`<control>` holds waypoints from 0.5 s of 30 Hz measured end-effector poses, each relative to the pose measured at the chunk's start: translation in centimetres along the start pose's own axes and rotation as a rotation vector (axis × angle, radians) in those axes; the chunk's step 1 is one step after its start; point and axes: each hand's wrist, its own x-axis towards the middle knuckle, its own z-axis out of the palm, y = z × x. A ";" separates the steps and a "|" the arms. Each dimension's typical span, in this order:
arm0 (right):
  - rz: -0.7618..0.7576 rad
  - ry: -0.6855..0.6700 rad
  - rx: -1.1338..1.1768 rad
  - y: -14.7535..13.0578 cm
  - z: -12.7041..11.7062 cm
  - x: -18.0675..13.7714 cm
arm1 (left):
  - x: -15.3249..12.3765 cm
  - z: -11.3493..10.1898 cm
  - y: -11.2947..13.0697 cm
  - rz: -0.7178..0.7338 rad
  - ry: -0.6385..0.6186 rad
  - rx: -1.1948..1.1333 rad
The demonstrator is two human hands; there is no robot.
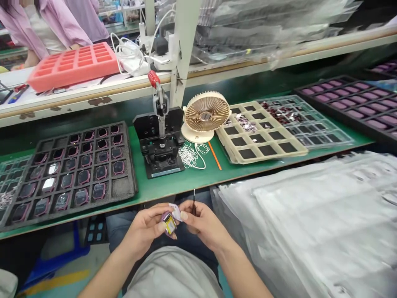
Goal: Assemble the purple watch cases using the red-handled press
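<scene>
My left hand (145, 227) is closed round a small purple watch case (169, 223) with a yellow part showing inside. My right hand (201, 221) pinches a pale film tab (176, 212) at the case's top edge and also grips thin dark tweezers (194, 203) that point up. Both hands are held over my lap, just below the front edge of the green bench (198, 180).
A black foam tray (71, 169) of pink watch cases lies at left. A black press jig (161, 145) with a red-handled lever stands in the middle, beside a small beige fan (204, 114). A beige tray (260, 134), clear tray (307, 120) and stacked plastic bags (310, 223) are at right. A person in pink stands behind a red tray (74, 64).
</scene>
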 end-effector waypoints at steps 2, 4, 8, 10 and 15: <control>-0.095 0.049 -0.041 -0.3 0.3 -0.2 | 0.0 0.0 0.3 0.014 0.022 -0.002; -0.291 0.137 -0.174 -0.6 0.8 -0.6 | 0.1 -0.1 0.5 0.052 0.060 0.000; -0.636 0.182 -0.551 -0.9 1.8 -1.3 | 0.5 -1.1 0.4 0.162 0.113 0.057; -0.758 0.160 -0.646 -0.8 2.3 -1.2 | 0.7 -1.4 0.2 0.203 0.124 0.094; -0.876 0.133 -0.717 -0.6 2.8 -0.5 | 0.8 -1.8 0.0 0.244 0.113 0.132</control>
